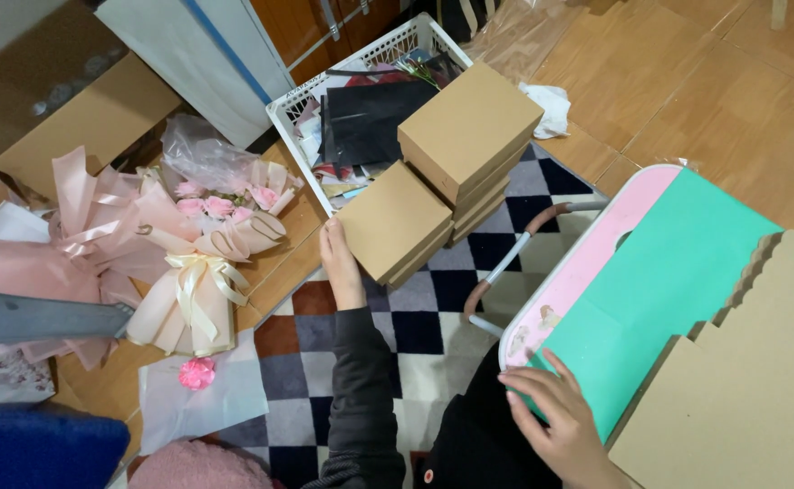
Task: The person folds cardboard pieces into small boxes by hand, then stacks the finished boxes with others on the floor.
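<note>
My left hand (341,264) reaches out to a short stack of flat brown cardboard boxes (395,220) on the checkered mat and grips the near left corner of the top one. Right behind it stands a taller stack of the same brown boxes (469,127). My right hand (555,417) rests with spread fingers on a green sheet (668,272) that lies on a small pink table (596,244). A flat brown cardboard piece with a scalloped edge (759,362) lies over the green sheet to the right of that hand.
A white plastic basket (302,109) with black sheets and oddments stands behind the boxes. Pink wrapped flower bouquets (193,244) lie at the left, one loose pink flower (197,371) on white paper. An open carton (80,118) sits at the far left. Wooden floor surrounds the checkered mat (415,326).
</note>
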